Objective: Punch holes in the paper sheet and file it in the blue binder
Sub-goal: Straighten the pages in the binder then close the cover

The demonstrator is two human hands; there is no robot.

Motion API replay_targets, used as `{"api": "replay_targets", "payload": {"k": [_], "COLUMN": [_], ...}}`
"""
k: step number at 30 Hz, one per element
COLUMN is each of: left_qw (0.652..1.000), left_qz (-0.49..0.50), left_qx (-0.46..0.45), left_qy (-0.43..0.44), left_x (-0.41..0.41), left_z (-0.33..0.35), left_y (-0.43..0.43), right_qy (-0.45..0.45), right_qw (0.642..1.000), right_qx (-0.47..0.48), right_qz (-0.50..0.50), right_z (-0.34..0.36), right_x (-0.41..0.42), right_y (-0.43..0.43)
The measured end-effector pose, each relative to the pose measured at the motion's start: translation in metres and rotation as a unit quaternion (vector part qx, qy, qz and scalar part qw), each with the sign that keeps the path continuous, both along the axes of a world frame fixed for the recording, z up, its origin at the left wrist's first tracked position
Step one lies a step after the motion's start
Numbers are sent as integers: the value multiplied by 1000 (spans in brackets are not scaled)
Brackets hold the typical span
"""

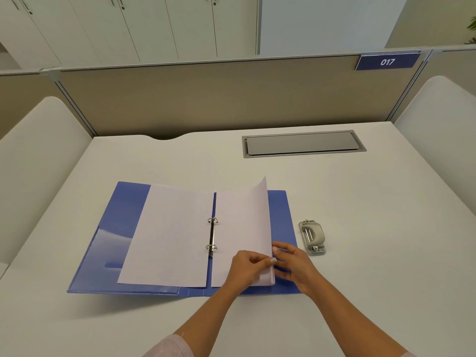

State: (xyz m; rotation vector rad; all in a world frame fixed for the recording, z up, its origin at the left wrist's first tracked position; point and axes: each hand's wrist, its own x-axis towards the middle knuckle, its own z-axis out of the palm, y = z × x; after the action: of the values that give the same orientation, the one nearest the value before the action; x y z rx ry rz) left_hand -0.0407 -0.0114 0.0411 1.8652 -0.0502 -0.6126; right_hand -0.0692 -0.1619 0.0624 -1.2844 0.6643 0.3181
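Head view: blue sign (pixel 387 62) "017" beyond open blue binder (pixel 123 215)

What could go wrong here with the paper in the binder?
1. The left hand and right hand pinch only the near right edge of the top sheet, whose far corner curls up; a hasty pull might crease it or, if threaded, tear it at the rings.
2. More paper lies beneath, so two sheets may lift together.
3. The hole punch sits close beside the binder; the right hand could knock it.
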Motion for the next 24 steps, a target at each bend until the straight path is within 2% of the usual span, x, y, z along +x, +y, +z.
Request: {"api": "replay_targets", "payload": {"k": [8, 14, 18, 24], "left_qw": [999, 988, 958, 881], "left_qz": [30, 152, 227, 321], "left_qx": [10, 27, 121, 294], "left_qy": [19, -32, -124, -187], "left_x": [0, 19, 31, 21], "left_z": [2, 24, 43, 47], "left_y": [5, 40, 94, 172], "right_qy": [-8, -31, -57, -56], "right_qw": [1000, 990, 963, 947], "right_qx": [-12, -135, -256, -311], "right_qz": [6, 24, 52, 62], "right_z": [-2, -6, -14, -23], "right_x": [1, 1, 3, 3], "right_y": [-2, -6, -8, -6]}}
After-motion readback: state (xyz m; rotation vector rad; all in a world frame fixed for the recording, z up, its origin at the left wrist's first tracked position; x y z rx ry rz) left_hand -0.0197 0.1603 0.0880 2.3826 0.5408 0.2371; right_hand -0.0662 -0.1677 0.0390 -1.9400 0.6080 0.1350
